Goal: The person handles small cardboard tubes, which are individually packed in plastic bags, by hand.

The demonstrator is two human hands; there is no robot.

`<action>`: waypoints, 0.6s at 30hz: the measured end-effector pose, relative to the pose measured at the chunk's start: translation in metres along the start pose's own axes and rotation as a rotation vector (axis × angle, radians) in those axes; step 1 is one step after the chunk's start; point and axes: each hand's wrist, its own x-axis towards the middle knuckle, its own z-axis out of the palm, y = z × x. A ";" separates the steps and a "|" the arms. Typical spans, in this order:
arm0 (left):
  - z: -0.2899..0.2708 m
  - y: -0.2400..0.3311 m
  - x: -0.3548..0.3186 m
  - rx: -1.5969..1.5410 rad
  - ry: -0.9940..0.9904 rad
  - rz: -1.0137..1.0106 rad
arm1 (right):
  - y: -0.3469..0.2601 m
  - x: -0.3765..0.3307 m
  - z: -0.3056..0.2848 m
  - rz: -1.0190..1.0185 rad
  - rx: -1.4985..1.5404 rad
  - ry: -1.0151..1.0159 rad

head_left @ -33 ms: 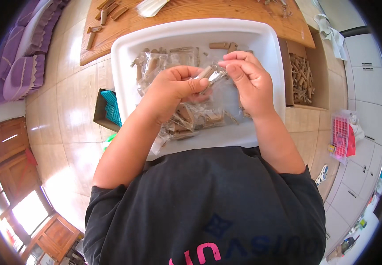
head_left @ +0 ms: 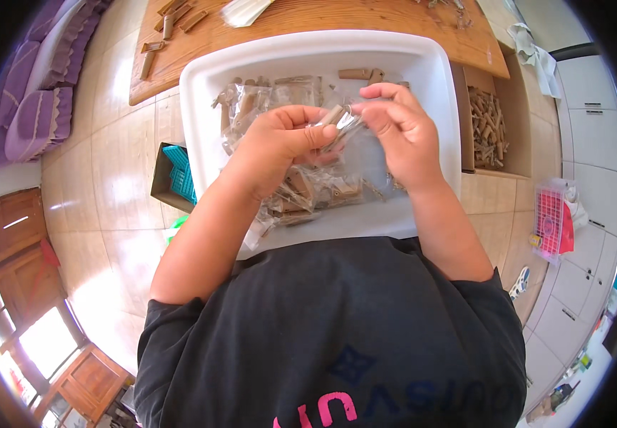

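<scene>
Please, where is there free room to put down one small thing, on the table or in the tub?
Bare: the wooden tabletop between the white stack and the clear plastic; the white tub's near-right area, between bagged brown pieces and its right wall. Crowded: the tub's left and middle, around the left hand; the cardboard box.

The part [head_left: 334,115] is tan, the tub [head_left: 379,222] white, the table [head_left: 208,41] orange-brown with wood grain; the shirt [head_left: 365,299] is black with 1 dark-blue emblem [head_left: 351,362]; the sofa [head_left: 36,128] is purple.
</scene>
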 end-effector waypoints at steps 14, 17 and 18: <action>0.003 -0.001 -0.004 0.164 -0.036 0.115 | -0.009 -0.002 0.004 0.229 0.171 -0.233; -0.001 -0.005 -0.003 0.162 -0.071 0.162 | -0.005 -0.004 0.003 0.232 0.225 -0.234; -0.003 -0.006 -0.002 0.156 -0.101 0.177 | -0.003 -0.004 0.002 0.228 0.211 -0.247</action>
